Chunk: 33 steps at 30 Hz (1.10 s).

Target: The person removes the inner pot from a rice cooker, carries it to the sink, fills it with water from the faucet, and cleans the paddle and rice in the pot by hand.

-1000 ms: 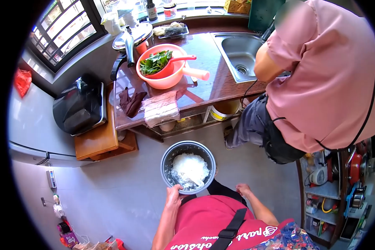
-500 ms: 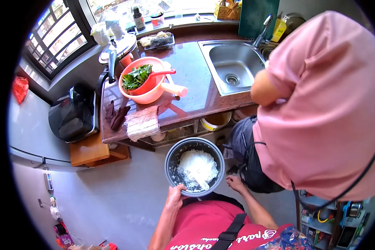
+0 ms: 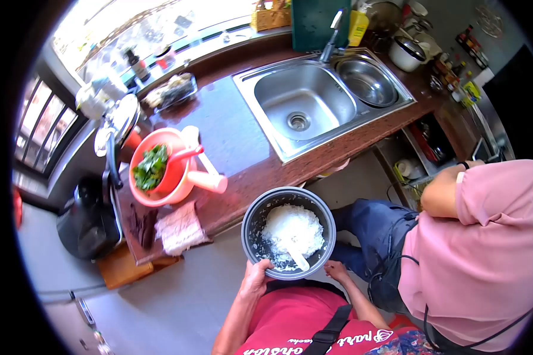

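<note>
A dark grey inner pot (image 3: 250, 232) of a rice cooker is held in front of my body. White cooked rice (image 3: 297, 227) lies inside, and some grains stick to the wall. A white rice paddle (image 3: 299, 258) leans in the rice with its handle towards me. My left hand (image 3: 258, 276) is closed on the near-left rim, with the thumb over the edge. To the right of the pot is my right hand (image 3: 337, 271), just off its near-right side. Its fingers are loosely curled, with nothing seen in them.
A person in a pink shirt (image 3: 479, 236) stands close on the right. Ahead runs a counter (image 3: 231, 204) with a steel sink (image 3: 299, 94), a pink basin (image 3: 137, 192) holding leafy greens (image 3: 151, 168), and a cloth (image 3: 180, 229). A wooden stool (image 3: 121, 269) stands at the left.
My view has turned right, showing more of the sink and far counter. The person in pink has moved further right. The pot remains in my left hand; my right hand is nearer its rim.
</note>
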### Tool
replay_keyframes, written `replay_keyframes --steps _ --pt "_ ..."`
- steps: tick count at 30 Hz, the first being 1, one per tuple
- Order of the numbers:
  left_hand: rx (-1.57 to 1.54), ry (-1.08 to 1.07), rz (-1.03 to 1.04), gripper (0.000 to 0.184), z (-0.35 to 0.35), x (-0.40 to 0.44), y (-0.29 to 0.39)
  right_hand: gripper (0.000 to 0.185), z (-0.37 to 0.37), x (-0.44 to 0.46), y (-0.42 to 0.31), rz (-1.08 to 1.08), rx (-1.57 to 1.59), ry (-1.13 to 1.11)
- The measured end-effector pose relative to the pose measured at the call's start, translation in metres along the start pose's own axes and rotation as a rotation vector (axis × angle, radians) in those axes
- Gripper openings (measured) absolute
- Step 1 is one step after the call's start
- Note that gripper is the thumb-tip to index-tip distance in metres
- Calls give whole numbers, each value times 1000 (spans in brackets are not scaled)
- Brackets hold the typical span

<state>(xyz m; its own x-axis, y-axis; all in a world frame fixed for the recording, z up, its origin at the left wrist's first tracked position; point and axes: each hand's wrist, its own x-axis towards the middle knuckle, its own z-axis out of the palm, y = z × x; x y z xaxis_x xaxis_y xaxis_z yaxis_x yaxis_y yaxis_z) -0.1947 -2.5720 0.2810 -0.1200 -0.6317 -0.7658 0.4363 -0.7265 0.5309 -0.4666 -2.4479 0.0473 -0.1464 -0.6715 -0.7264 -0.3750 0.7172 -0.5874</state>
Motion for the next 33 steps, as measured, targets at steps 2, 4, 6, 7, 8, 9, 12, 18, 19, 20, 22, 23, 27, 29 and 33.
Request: replay_keyframes --steps 2,4,6,7,8,9,12,18,19,20,22,23,27,29,33 --pt "46 -70 -15 37 13 15 22 16 -6 5 12 83 29 40" --pt "74 -106 -21 37 29 26 44 15 -13 4 -7 195 83 28" --pt "95 -105 -24 37 47 34 68 16 -22 -1 -39 178 53 82" --pt "117 -118 -25 37 53 42 78 16 -25 1 -54 172 38 104" --pt "138 -138 -27 36 57 50 88 17 -25 11 -55 116 68 142" --pt "156 -156 -34 36 64 57 95 18 -26 22 -57 63 93 178" --pt "118 -170 -26 33 87 76 118 21 -37 38 -71 -42 129 301" --pt "163 -211 -33 36 115 124 151 21 -122 69 -157 -96 556 560" --pt "189 -229 -34 38 118 134 154 21 -147 75 -178 -127 644 581" --pt "46 -197 40 40 131 142 152 20 -172 80 -202 -191 650 634" --pt "-15 -138 63 41 155 149 159 20 -223 97 -246 -298 661 689" --pt "-45 -112 78 42 168 156 163 21 -249 111 -266 -345 670 697" --pt "-65 -31 96 43 201 211 154 20 -342 173 -348 -480 559 612" --pt "-192 42 81 32 248 215 157 18 -382 211 -375 -507 541 495" --pt "-174 137 0 29 287 257 147 19 -445 280 -441 -608 302 351"
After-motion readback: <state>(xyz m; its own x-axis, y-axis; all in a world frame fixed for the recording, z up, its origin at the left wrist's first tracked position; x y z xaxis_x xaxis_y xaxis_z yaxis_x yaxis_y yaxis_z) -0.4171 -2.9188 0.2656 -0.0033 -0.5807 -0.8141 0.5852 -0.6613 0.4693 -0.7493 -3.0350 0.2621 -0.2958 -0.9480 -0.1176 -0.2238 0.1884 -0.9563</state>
